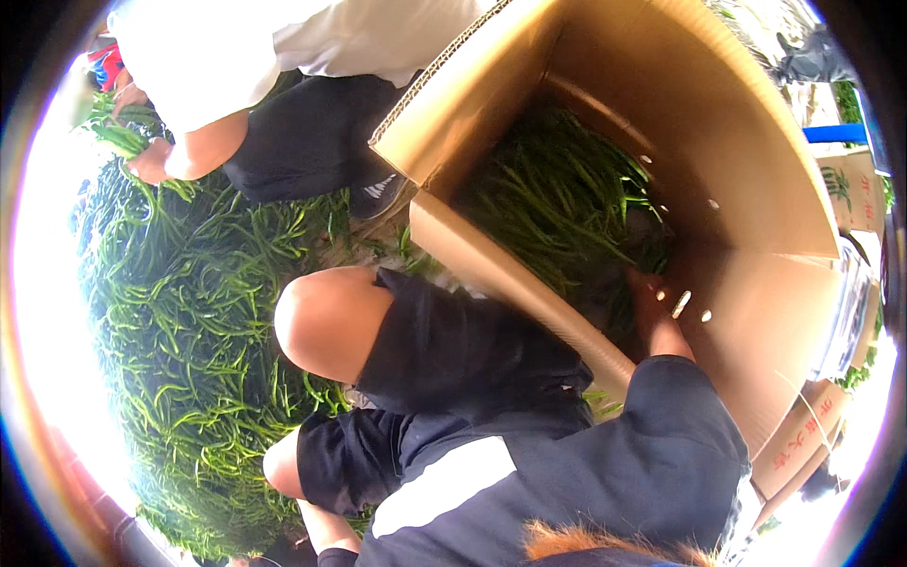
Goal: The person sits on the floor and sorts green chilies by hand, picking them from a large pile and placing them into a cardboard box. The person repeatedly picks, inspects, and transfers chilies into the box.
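My right hand reaches down inside a large open cardboard box, by long thin green peppers in its bottom. Deep shade hides the fingers, so I cannot tell whether they hold anything. My left hand is out of view. A wide heap of the same peppers spreads on the left, beyond my bent knees. Small pale spots, seemingly holes letting light through, show in the box wall near my right forearm.
Another person in a white top crouches beside the box, their hand at the heap's far edge. Printed cardboard boxes stand at the right, near a clear plastic item. A dark shoe rests between heap and box.
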The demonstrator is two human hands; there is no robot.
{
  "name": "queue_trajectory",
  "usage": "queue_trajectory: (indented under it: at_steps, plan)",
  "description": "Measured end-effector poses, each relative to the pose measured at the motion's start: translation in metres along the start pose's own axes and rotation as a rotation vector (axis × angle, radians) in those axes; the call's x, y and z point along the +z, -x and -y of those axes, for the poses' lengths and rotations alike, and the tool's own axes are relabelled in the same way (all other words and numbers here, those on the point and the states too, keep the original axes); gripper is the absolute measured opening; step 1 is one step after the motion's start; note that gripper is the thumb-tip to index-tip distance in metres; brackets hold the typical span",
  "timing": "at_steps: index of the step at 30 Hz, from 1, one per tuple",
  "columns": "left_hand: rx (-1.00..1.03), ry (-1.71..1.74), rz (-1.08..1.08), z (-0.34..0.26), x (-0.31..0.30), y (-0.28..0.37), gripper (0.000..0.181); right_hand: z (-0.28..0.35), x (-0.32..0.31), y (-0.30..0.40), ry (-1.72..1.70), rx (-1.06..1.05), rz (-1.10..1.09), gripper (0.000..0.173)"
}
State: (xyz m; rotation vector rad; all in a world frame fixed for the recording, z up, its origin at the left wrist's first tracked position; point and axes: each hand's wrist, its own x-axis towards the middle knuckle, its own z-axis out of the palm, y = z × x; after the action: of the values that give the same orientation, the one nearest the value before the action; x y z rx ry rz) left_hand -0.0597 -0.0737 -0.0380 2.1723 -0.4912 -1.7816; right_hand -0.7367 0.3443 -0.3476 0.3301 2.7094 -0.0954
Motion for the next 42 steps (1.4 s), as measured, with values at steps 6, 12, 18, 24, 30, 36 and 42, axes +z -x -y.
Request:
queue_trajectory:
  at_steps: [6, 12, 18, 24, 30, 36, 42]
  plan:
    - [-0.023, 0.015, -0.031, 0.018, 0.007, 0.012, 0.041, -0.009, -0.003, -0.003, 0.013, -0.063, 0.019, 0.046]
    - [-0.024, 0.048, -0.073, 0.039, 0.0, 0.032, 0.042, 0.012, 0.002, -0.009, 0.034, -0.135, 0.039, 0.041]
    - [-0.03, 0.089, -0.076, 0.058, -0.01, 0.04, 0.042, 0.028, 0.013, -0.001, 0.062, -0.19, 0.076, 0.037]
    - [-0.042, 0.142, -0.022, 0.079, -0.012, 0.02, 0.042, 0.01, -0.02, -0.009, 0.04, -0.322, 0.159, 0.033]
    - [-0.042, 0.187, 0.031, 0.098, -0.029, -0.01, 0.042, 0.02, -0.126, -0.012, -0.096, -0.437, 0.304, 0.03]
    - [-0.059, 0.192, 0.065, 0.108, -0.045, -0.026, 0.042, 0.103, -0.148, -0.006, -0.015, -0.592, -0.041, 0.035]
    - [-0.053, 0.211, 0.035, 0.111, -0.067, -0.024, 0.042, 0.149, -0.113, 0.002, 0.06, -0.469, 0.244, 0.043]
